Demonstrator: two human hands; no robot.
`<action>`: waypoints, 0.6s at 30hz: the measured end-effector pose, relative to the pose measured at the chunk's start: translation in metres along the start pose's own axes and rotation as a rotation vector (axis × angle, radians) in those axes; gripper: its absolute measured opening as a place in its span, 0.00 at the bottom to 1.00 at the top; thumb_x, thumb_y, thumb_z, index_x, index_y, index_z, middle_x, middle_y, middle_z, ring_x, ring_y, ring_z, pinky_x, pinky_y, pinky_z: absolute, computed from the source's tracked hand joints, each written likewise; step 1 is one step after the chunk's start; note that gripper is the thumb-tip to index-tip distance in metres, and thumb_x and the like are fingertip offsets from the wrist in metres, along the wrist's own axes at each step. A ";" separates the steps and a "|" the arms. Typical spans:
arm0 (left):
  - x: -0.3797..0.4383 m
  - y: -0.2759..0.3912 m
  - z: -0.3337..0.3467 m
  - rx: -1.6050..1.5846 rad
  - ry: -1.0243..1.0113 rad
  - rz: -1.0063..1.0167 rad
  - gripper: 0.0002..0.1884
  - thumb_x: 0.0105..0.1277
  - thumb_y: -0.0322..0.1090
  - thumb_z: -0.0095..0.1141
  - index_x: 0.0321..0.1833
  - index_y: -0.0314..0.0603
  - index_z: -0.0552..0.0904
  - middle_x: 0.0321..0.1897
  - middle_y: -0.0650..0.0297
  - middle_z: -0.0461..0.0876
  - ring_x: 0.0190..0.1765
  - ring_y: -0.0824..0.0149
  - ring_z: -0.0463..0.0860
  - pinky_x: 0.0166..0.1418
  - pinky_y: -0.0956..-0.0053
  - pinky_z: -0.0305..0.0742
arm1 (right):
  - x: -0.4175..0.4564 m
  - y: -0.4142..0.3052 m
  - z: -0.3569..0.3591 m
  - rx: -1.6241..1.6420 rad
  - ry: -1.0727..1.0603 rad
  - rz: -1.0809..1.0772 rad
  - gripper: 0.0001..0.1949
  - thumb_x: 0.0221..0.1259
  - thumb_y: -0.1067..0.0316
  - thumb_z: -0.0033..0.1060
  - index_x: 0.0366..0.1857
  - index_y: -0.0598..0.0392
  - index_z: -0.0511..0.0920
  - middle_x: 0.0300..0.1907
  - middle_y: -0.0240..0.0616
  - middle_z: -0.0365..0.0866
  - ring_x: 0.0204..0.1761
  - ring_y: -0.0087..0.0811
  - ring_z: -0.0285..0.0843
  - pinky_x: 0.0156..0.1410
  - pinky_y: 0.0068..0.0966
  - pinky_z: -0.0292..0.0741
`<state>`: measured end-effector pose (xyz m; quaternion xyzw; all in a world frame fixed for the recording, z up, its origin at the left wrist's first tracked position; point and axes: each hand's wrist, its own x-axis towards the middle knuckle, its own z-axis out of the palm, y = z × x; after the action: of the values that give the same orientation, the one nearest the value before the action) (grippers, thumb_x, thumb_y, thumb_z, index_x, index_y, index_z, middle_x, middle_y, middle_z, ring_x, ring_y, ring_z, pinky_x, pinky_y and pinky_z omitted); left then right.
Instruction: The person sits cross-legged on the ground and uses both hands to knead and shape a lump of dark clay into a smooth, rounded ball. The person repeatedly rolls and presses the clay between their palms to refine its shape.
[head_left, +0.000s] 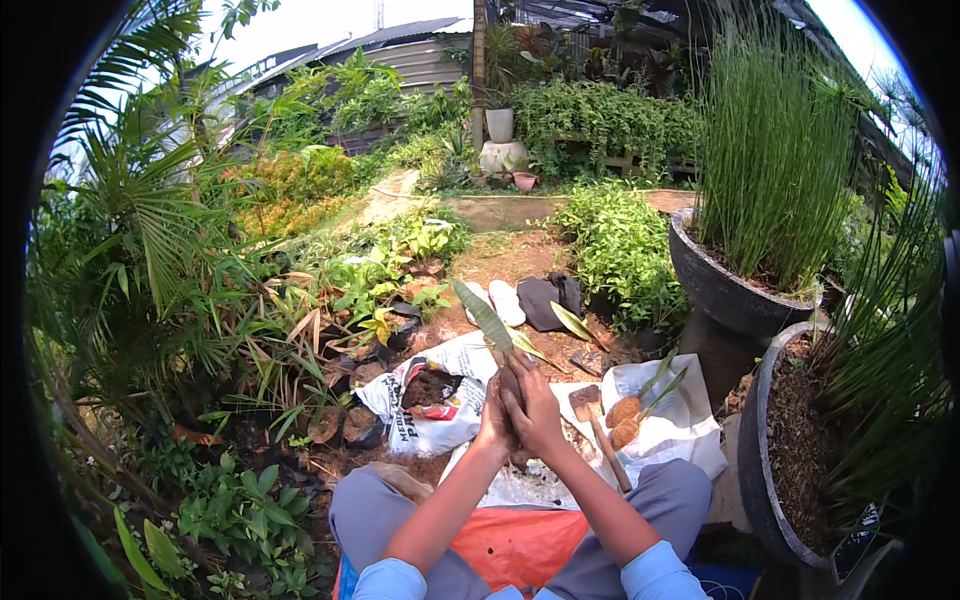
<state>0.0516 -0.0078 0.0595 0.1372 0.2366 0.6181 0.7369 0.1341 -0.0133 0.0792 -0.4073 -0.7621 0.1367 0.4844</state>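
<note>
My left hand (493, 421) and my right hand (537, 409) are pressed together, palms facing, around the base of a snake plant leaf (481, 315). The leaf points up and away from me, and its lower end is hidden between my palms. Below my hands lies a white sheet (499, 491) with dark soil scattered on it. Just right of my hands, a small hand shovel (602, 439) with a wooden handle rests on the sheet. Two brown fibrous balls (624, 411) with green leaves sticking out lie on white sacking (694, 435) farther right.
An opened white printed sack (411, 433) holds dark soil at left. Loose snake plant leaves (574, 324), white shoes (507, 302) and a dark cloth item (544, 304) lie ahead. Large round planters (750, 315) stand at right; dense plants (255, 360) crowd the left. Red sheeting (521, 544) lies between my legs.
</note>
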 end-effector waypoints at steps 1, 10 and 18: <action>0.002 -0.005 -0.005 -0.113 -0.039 0.003 0.25 0.69 0.55 0.36 0.61 0.47 0.69 0.56 0.62 0.74 0.58 0.62 0.73 0.62 0.69 0.67 | -0.001 -0.003 0.005 -0.067 0.007 0.012 0.22 0.62 0.60 0.47 0.57 0.60 0.68 0.60 0.52 0.65 0.63 0.51 0.62 0.68 0.40 0.57; 0.032 0.003 -0.018 0.010 0.000 -0.148 0.29 0.66 0.57 0.39 0.63 0.46 0.66 0.55 0.61 0.74 0.57 0.61 0.73 0.63 0.65 0.66 | 0.004 0.018 0.027 0.811 0.374 0.634 0.22 0.58 0.62 0.58 0.53 0.64 0.71 0.53 0.47 0.73 0.55 0.35 0.71 0.61 0.29 0.67; 0.043 0.007 -0.040 0.123 0.093 0.093 0.25 0.70 0.53 0.34 0.57 0.41 0.71 0.46 0.60 0.78 0.44 0.60 0.80 0.50 0.65 0.74 | 0.011 0.007 0.005 0.502 0.196 0.288 0.18 0.59 0.69 0.55 0.53 0.62 0.74 0.44 0.47 0.81 0.49 0.35 0.78 0.55 0.29 0.72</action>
<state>0.0301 0.0318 0.0217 0.1645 0.3015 0.6417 0.6857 0.1310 0.0005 0.0793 -0.3901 -0.5885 0.3479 0.6169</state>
